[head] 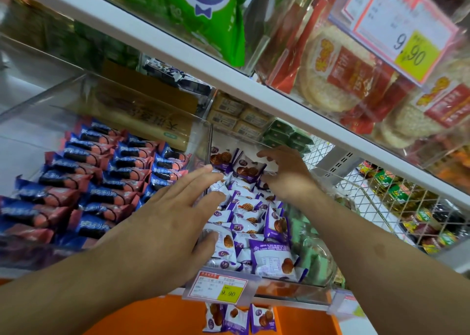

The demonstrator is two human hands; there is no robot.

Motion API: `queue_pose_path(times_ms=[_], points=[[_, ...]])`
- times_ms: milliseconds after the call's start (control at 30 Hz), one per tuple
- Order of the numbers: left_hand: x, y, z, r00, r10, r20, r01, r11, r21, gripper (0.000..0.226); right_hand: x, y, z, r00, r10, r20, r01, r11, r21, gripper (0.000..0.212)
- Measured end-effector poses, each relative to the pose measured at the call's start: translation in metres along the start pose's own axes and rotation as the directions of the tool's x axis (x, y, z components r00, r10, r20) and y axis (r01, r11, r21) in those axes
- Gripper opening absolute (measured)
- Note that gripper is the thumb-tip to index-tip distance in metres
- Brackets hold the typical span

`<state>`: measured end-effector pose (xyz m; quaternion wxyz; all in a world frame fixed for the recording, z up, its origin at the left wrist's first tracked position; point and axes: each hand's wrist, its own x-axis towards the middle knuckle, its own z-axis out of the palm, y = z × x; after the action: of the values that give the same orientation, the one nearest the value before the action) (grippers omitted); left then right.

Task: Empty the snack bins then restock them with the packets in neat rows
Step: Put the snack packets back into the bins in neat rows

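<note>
Because the purple packets (250, 215) look light, soft and slippery, their crimped ends suit pinching; left hand (162, 222) lies flat, fingers straight, right hand (287, 174) curls loosely over the far packets.

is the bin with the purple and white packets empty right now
No, the clear bin is full of purple and white packets, with the left hand and right hand on them.
</note>
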<state>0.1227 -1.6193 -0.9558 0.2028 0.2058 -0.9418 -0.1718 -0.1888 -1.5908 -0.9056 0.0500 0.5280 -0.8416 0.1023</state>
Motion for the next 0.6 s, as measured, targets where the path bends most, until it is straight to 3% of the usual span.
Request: queue_pose_path(times_ms=[167, 267, 367, 533, 600], points=[[0.0, -0.002, 0.001, 1.0, 0.011, -0.015, -0.011, 1.0, -0.005, 0.056, -0.004, 0.004, -0.007, 0.999, 0.037, 0.013, -0.033, 0.978, -0.205, 0.044], [0.0, 0.001, -0.001, 1.0, -0.006, 0.006, 0.006, 1.0, -0.003, 0.056, -0.004, 0.005, -0.002, 0.996, 0.093, -0.012, -0.094, 0.98, -0.178, 0.046], [0.001, 0.002, -0.002, 1.0, -0.009, 0.018, 0.009, 1.0, 0.015, 0.056, -0.002, 0.004, 0.001, 0.996, 0.084, 0.042, -0.071, 0.963, -0.259, 0.042], [0.001, 0.001, -0.001, 1.0, -0.001, 0.005, 0.001, 1.0, 0.015, 0.057, 0.005, 0.004, 0.004, 0.997, 0.074, 0.027, -0.061, 0.936, -0.346, 0.016], [0.001, 0.001, -0.001, 1.0, -0.002, 0.011, 0.002, 1.0, 0.026, 0.056, 0.008, 0.006, 0.005, 0.996, 0.081, -0.035, -0.088, 0.955, -0.283, 0.025]])
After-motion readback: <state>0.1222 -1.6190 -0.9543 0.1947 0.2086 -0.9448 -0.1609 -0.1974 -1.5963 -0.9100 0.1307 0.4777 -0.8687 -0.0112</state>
